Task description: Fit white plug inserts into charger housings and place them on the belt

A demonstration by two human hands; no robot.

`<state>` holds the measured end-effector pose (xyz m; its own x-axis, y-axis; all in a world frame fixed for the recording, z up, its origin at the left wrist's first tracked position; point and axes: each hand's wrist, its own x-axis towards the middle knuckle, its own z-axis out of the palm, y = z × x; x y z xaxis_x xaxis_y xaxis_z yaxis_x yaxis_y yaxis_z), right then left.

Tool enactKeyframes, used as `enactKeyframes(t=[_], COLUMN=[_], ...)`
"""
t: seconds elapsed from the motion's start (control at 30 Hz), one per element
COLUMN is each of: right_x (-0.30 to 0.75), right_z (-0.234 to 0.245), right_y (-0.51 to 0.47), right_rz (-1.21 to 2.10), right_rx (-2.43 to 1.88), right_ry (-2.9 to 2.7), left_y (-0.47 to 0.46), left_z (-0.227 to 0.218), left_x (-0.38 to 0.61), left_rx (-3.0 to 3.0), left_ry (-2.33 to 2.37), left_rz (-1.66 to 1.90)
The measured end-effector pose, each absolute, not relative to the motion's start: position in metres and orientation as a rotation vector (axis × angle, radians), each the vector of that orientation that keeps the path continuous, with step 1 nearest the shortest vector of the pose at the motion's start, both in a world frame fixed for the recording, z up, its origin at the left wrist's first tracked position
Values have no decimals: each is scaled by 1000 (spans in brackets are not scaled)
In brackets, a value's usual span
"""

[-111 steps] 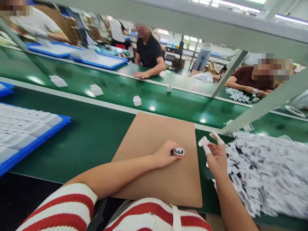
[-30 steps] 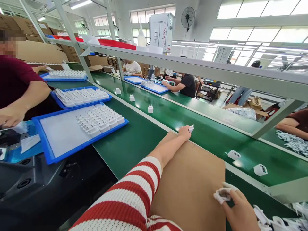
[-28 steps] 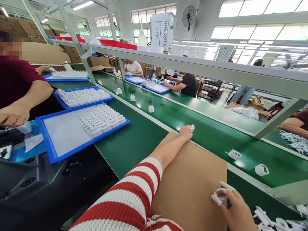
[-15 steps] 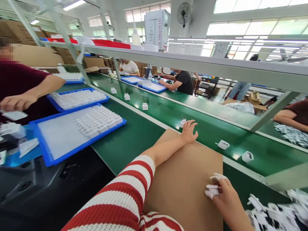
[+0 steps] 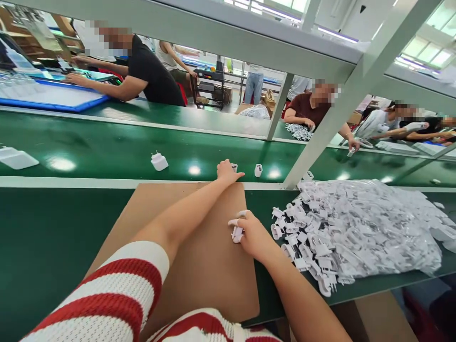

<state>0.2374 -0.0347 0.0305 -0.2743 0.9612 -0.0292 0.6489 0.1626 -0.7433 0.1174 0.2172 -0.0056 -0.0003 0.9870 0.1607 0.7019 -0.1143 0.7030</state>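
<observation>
My left hand (image 5: pixel 227 172) reaches over the brown cardboard sheet (image 5: pixel 142 213) to the green conveyor belt (image 5: pixel 107 152). Its fingers and thumb close round a small white charger (image 5: pixel 234 166) lying on the belt. My right hand (image 5: pixel 251 233) rests on the sheet's right edge. Its fingertips, in white finger cots, pinch a small white plug part (image 5: pixel 236 232). A second lying charger (image 5: pixel 258 170) is just right of my left hand. Another charger (image 5: pixel 159 161) stands prongs-up further left on the belt.
A big heap of white plug parts (image 5: pixel 359 228) lies right of the sheet. A slanted metal frame post (image 5: pixel 331 123) rises beside it. People work across the belt; one has a blue tray (image 5: pixel 53 97). A flat white item (image 5: pixel 16 159) lies far left on the belt.
My left hand let go of a charger, which now stands on the belt, and moved right to a lying one. My view swung down and right; my right hand kept its plug part.
</observation>
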Motion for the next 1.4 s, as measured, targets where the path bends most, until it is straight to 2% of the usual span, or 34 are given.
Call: enactKeyframes(t=[0.17, 0.3, 0.5, 0.6, 0.8, 0.97, 1.07, 1.2, 1.4], right_x=[241, 244, 240, 236, 220, 209, 205, 203, 198], right_z=[30, 40, 51, 49, 35, 28, 29, 32, 35], right_y=[-24, -21, -25, -25, -31, -44, -49, -52, -53], right_rz=[1113, 1253, 1495, 1498, 1179, 529, 289, 178, 312], right_rx=[-1535, -1324, -1148, -1189, -1296, -1276, -1253, -1250, -1412], right_ry=[-1519, -1194, -1045, -1020, -1314, -1924, -2045, -2047, -2126], left_y=[201, 146, 41, 13, 7, 11, 12, 13, 13], left_z=[3, 12, 11, 1, -9, -14, -17, -19, -19], left_x=[103, 72, 24, 8, -4, 3, 3, -1, -1], left_rx=[1852, 1979, 2163, 2069, 1954, 1978, 2012, 2040, 1994], left_ry=[1733, 1534, 1233, 1137, 953, 931, 892, 785, 837], left_rz=[921, 922, 792, 771, 777, 831, 830, 825, 823])
